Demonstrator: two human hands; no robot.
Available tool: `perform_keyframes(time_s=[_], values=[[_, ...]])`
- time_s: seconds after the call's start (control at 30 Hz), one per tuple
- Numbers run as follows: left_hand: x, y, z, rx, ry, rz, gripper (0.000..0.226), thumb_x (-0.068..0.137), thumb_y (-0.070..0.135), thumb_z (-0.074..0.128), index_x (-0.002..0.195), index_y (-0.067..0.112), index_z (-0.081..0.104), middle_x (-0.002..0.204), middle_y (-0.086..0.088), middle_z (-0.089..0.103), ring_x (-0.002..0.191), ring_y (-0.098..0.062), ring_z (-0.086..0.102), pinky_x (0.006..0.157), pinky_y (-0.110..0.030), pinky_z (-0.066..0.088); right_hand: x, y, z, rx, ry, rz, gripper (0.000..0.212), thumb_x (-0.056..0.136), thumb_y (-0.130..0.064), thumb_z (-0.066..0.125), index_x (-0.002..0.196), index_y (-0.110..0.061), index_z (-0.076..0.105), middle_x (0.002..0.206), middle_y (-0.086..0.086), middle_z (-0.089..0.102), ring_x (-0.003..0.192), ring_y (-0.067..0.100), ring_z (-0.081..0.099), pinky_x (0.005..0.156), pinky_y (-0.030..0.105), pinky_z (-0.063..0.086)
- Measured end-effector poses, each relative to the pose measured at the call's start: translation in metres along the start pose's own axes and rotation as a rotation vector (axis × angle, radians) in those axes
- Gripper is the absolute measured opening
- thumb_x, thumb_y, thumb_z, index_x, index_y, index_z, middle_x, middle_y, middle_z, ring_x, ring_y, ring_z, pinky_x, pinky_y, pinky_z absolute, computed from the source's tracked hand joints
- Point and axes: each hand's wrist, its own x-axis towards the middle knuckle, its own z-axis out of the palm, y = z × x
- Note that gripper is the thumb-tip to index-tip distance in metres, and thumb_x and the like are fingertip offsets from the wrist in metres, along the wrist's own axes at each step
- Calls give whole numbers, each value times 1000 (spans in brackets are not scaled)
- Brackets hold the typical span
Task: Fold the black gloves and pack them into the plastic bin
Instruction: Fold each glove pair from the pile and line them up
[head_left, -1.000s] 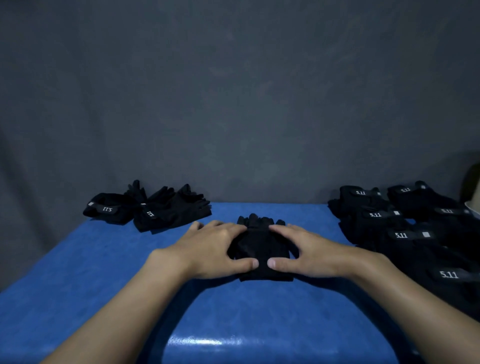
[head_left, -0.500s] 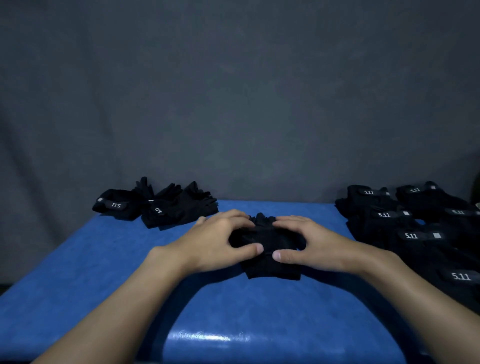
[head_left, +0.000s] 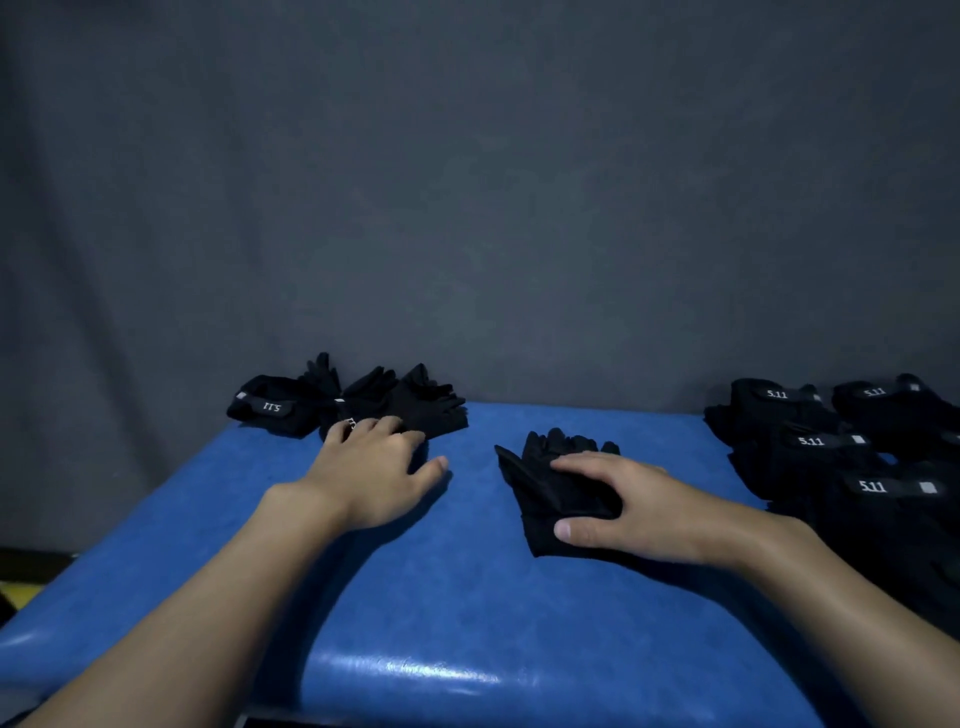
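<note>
Black stretch fabric, soft and light by the look of it, makes up the folded glove (head_left: 545, 506) lying near the middle of the blue padded tabletop (head_left: 441, 597). It seems limp enough to spring open if released, so the safest hold is probably across the whole bundle, with fingers over the top layer and thumb at the near folded edge. The loose finger ends poking out on the far side would be a poorer place to take it. The right hand (head_left: 639, 512) has it in much that way: its fingers curve over the top and the thumb presses against the near edge, so the bundle is clasped between them while it rests on the table. The left hand (head_left: 374, 467) is well apart from that glove, off to its left, palm down with the fingers loosely stretched and nothing in its grasp. Its fingertips touch the nearest piece of the loose heap of black gloves (head_left: 426, 410) at the far left corner. A larger stack of labelled gloves (head_left: 810, 441), white 5.11 tags showing, lies along the right side of the table, beside the right forearm and apart from the held bundle. The plastic bin is nowhere in view, so where the glove must be carried cannot be told, and a firm, flat clasp would likely keep the fold from slipping on the way
</note>
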Motion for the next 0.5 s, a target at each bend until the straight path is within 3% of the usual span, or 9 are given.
perform_keyframes(time_s=[0.13, 0.23, 0.3, 0.5], values=[[-2, 3, -6, -5, 14, 40, 62, 97, 61, 36, 142, 19, 47, 154, 6, 36, 141, -17, 31, 116, -48, 19, 0, -3, -1, -4, -4, 3, 77, 78, -62, 67, 145, -41, 36, 148, -20, 38, 139, 6, 34, 116, 29, 26], [0, -5, -8, -46, 139, 23, 57, 97, 57, 40, 146, 29, 42, 151, 7, 37, 142, -16, 29, 116, -45, 21, 0, -4, -1, -10, 2, 3, 76, 78, -61, 67, 145, -41, 36, 148, -21, 38, 138, 4, 35, 116, 29, 26], [3, -16, -8, -49, 197, -52, 52, 97, 54, 39, 145, 33, 42, 151, 3, 37, 144, -20, 26, 118, -47, 18, 1, -3, 0, -5, 7, 3, 77, 77, -63, 67, 144, -42, 37, 148, -22, 38, 139, 4, 34, 117, 30, 25], [6, -36, 7, -167, 90, -160, 56, 100, 49, 41, 151, 28, 35, 163, -20, 10, 152, -34, 2, 122, -46, 14, 2, -2, 1, -14, 11, -3, 75, 78, -62, 67, 144, -41, 38, 149, -24, 35, 140, 2, 29, 118, 30, 21]])
